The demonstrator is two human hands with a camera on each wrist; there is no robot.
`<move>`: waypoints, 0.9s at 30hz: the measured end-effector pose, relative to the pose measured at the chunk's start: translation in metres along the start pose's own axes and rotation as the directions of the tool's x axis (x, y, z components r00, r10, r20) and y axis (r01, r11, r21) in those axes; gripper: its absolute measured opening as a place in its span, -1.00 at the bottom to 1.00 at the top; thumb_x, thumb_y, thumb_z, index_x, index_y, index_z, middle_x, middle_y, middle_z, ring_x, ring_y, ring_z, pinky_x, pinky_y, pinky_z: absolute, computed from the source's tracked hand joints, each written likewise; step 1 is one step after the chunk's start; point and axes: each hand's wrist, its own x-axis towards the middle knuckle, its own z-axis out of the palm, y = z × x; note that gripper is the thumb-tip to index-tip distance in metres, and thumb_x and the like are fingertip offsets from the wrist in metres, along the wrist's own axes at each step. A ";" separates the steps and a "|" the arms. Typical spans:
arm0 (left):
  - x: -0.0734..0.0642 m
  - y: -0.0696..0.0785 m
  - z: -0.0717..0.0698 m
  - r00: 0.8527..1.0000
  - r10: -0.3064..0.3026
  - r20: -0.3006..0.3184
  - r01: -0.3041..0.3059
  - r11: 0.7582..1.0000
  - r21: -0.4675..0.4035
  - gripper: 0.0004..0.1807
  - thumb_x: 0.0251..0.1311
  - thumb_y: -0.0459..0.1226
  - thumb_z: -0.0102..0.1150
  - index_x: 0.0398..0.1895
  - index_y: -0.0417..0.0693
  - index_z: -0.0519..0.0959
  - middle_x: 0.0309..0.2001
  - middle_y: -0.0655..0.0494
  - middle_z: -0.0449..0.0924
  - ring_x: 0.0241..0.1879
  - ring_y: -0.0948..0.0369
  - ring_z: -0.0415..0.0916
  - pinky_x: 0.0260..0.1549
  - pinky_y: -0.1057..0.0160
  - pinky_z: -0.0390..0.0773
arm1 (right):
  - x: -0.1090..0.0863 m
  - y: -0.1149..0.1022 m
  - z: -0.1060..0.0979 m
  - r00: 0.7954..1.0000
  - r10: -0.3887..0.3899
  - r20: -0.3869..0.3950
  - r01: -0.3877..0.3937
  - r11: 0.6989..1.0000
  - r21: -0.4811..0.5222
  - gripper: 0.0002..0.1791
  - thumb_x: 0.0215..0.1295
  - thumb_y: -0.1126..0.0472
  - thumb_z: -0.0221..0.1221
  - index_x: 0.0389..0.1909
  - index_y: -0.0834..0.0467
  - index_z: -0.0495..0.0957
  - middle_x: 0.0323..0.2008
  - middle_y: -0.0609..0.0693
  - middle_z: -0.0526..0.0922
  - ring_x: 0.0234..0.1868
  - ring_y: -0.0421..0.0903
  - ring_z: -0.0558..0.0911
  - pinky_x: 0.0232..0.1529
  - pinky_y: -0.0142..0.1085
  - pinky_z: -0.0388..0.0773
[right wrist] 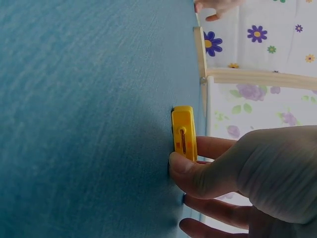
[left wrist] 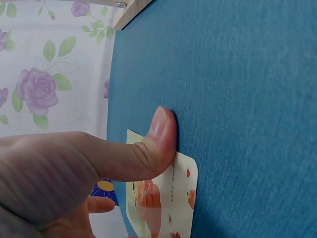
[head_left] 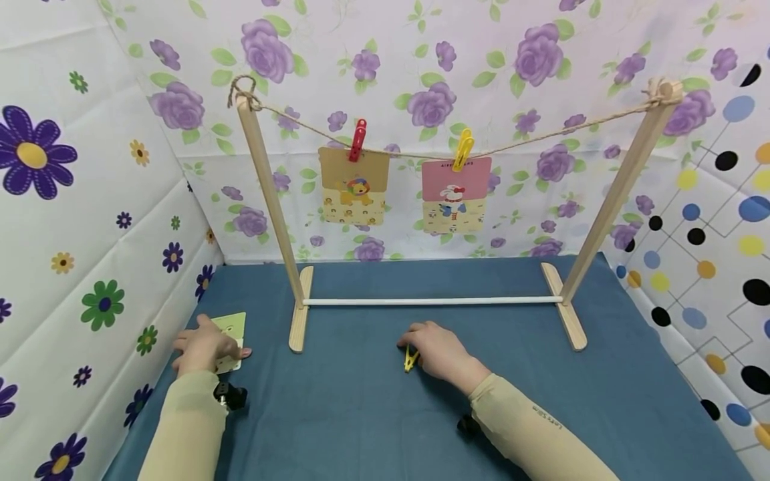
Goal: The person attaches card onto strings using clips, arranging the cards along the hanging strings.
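At the table's left side my left hand point(head_left: 203, 346) lies over a pale yellow-green card point(head_left: 235, 325). In the left wrist view, the thumb point(left wrist: 153, 144) is stretched across the card point(left wrist: 182, 198), which bears small red and orange prints; the far side of the card is hidden. Near the middle of the table my right hand point(head_left: 442, 354) pinches a yellow clothespin point(head_left: 410, 361) between thumb and forefinger. The right wrist view shows this clothespin point(right wrist: 183, 126) low against the blue cloth, the other fingers spread behind the thumb.
A wooden stand with a left post point(head_left: 267, 194), a right post point(head_left: 619, 194) and a white bar point(head_left: 433, 302) carries a sagging twine line point(head_left: 553, 137). A red clothespin point(head_left: 357, 140) holds a tan card point(head_left: 353, 177); another yellow clothespin point(head_left: 462, 149) holds a pink card point(head_left: 454, 180).
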 end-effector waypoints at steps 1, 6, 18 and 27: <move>0.000 0.000 0.000 1.000 -0.007 -0.002 0.007 1.000 -0.001 0.73 -0.09 -0.05 0.79 0.66 -0.32 -0.55 0.37 -0.88 -0.39 0.42 -0.63 -0.29 0.25 -0.66 0.07 | 0.000 0.000 0.000 1.000 -0.002 -0.001 0.002 1.000 0.000 -0.52 0.26 0.50 0.43 0.12 0.00 0.78 0.06 0.01 0.71 0.13 0.12 0.67 -0.01 -0.03 0.69; -0.004 0.000 -0.001 1.000 -0.016 -0.017 0.016 1.000 0.000 0.67 -0.03 -0.06 0.76 0.65 -0.36 -0.53 0.35 -0.90 -0.40 0.41 -0.63 -0.29 0.28 -0.64 0.10 | 0.000 0.001 0.001 1.000 0.007 0.000 -0.007 1.000 -0.006 -0.52 0.28 0.50 0.42 0.13 -0.01 0.77 0.08 0.00 0.71 0.14 0.10 0.66 -0.01 -0.04 0.69; -0.018 0.006 -0.001 1.000 -0.023 -0.019 0.023 1.000 0.014 0.63 0.01 -0.05 0.73 0.63 -0.44 -0.50 0.36 -0.89 -0.34 0.40 -0.61 -0.23 0.35 -0.58 0.08 | -0.001 -0.001 0.003 1.000 0.020 0.007 -0.020 1.000 -0.001 -0.50 0.29 0.52 0.39 0.14 -0.01 0.77 0.10 0.00 0.71 0.16 0.11 0.65 0.01 -0.04 0.69; 0.017 -0.013 0.003 0.999 0.008 -0.038 -0.010 0.999 -0.037 0.79 -0.28 -0.04 0.87 0.67 -0.35 -0.46 0.30 -0.89 -0.31 0.31 -0.65 -0.20 0.15 -0.68 0.12 | 0.000 0.001 0.001 1.000 0.011 -0.001 -0.011 1.000 0.008 -0.51 0.29 0.51 0.40 0.13 -0.01 0.78 0.08 0.00 0.71 0.15 0.11 0.66 0.01 -0.02 0.68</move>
